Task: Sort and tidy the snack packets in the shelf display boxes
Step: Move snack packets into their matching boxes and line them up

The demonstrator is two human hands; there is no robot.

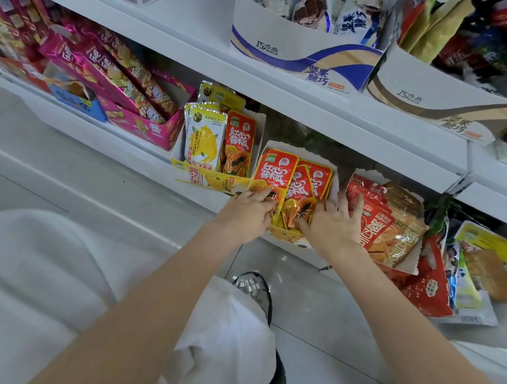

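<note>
Several red papaya packets (291, 177) stand in a yellow display box (288, 234) on the lower shelf. My left hand (245, 214) grips the bottom of the front-left red packet (274, 173). My right hand (331, 222) lies over the lower right of the packets, thumb against them and fingers spread toward the neighbouring box. To the left, another yellow box (207, 179) holds a yellow jackfruit packet (204, 139) and one red papaya packet (239, 144).
A pink box (147, 126) of long snack packs sits at the left. A torn white box (406, 267) with orange-red packets stands at the right, loose packets (470, 274) beyond it. Two white display boxes (294, 48) sit on the upper shelf. My shoe (255, 288) is below.
</note>
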